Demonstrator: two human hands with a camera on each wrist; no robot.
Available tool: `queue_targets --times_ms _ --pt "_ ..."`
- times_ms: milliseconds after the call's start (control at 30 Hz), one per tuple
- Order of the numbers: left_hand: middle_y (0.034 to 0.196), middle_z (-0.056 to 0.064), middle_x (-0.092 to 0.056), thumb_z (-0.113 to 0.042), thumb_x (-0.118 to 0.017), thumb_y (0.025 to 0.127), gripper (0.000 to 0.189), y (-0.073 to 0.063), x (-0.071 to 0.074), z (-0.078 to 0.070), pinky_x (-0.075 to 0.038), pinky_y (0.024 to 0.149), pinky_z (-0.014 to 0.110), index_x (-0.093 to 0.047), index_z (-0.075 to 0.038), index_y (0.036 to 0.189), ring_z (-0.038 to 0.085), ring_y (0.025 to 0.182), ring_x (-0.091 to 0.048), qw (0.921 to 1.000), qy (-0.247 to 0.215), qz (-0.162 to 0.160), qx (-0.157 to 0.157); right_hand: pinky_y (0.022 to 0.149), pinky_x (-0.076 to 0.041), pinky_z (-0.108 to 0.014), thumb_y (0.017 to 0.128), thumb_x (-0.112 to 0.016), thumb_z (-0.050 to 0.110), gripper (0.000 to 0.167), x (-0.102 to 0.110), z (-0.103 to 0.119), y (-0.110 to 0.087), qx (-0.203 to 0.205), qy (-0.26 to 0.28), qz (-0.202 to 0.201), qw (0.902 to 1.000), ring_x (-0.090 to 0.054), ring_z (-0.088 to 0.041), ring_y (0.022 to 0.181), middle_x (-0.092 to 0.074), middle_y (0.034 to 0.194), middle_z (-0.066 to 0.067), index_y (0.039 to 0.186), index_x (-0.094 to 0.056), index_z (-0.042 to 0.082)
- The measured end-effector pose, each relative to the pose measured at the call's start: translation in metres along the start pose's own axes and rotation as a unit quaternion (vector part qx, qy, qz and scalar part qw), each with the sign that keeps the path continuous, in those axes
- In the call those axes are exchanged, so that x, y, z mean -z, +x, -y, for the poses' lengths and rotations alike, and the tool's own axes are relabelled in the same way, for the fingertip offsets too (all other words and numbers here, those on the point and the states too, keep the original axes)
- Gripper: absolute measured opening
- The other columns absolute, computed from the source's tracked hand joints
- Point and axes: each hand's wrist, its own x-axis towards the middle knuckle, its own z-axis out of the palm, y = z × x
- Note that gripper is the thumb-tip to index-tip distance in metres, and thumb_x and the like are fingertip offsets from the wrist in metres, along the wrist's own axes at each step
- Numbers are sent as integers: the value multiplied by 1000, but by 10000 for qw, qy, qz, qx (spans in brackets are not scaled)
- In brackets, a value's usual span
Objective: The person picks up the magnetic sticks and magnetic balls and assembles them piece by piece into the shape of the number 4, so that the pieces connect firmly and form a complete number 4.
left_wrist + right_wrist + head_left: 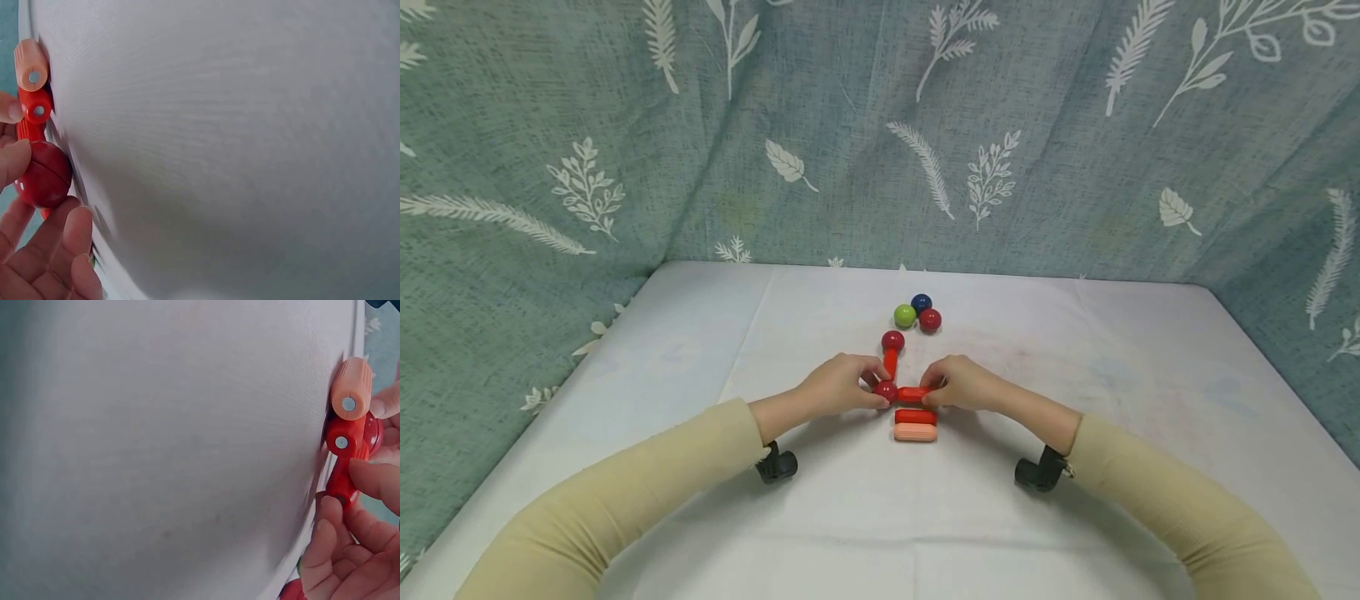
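My left hand (844,385) pinches a dark red ball (45,178) between thumb and fingers, near the middle of the white-covered table. A bright red rod (912,394) lies sideways with one end against that ball. My right hand (967,383) grips the rod near its other end, thumb on one side and fingertips (331,509) on the other. From the same ball a second red rod (891,365) runs away from me to another red ball (892,341). Just nearer me, a loose red rod (915,417) and a peach rod (353,387) lie side by side, with round silvery spots on their ends.
Behind the joined pieces sit a green ball (905,316), a blue ball (921,303) and a red ball (930,320), grouped closely. A green leaf-patterned cloth (850,167) hangs at the table's back. Black wrist devices (777,464) are on both forearms.
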Motion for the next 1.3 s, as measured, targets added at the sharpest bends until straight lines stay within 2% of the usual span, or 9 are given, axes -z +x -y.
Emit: queue_targets --times_ms 167,367,633,867,1067,1300 --pt "83 -2 -64 -20 -76 74 27 1 0 -2 -45 64 24 -62 -13 96 11 74 -56 10000 -22 -44 52 60 -46 -21 82 -66 9 13 3 -1 -1 196 140 -44 9997 -52 -11 67 -63 79 -1 95 -68 5" --pt "85 -1 -64 -19 -75 75 27 3 0 -1 -45 65 24 -60 -14 96 12 76 -56 9999 -99 -52 56 58 -45 -20 82 -66 9 13 4 -2 0 305 227 -93 9992 -52 -9 63 -64 77 -1 93 -69 4" --pt "85 -1 -64 -20 -75 75 28 7 0 3 -45 63 23 -64 -15 100 12 76 -56 10000 -60 -45 -33 59 -46 -21 81 -67 9 14 3 -4 3 135 310 -109 9994 -53 -10 63 -64 80 -3 94 -69 3" --pt "86 -1 -65 -21 -76 74 29 8 2 4 -45 66 24 -66 -14 100 12 78 -56 9999 -108 -46 -93 58 -45 -20 81 -67 8 13 4 -5 4 145 289 -136 9994 -52 -10 62 -64 78 -2 93 -69 3" --pt "89 0 -65 -22 -78 71 31 8 4 5 -44 64 24 -67 -15 99 14 81 -56 9996 -278 -15 25 59 -46 -20 82 -66 9 14 4 -4 4 103 252 -125 9996 -53 -10 63 -65 81 -4 95 -69 3" --pt "89 1 -66 -21 -79 71 30 10 4 8 -44 60 23 -67 -15 98 14 77 -55 9987 -485 31 169 63 -47 -22 83 -65 13 20 10 -7 6 -173 221 -100 9996 -54 -13 70 -65 89 -4 102 -68 4"
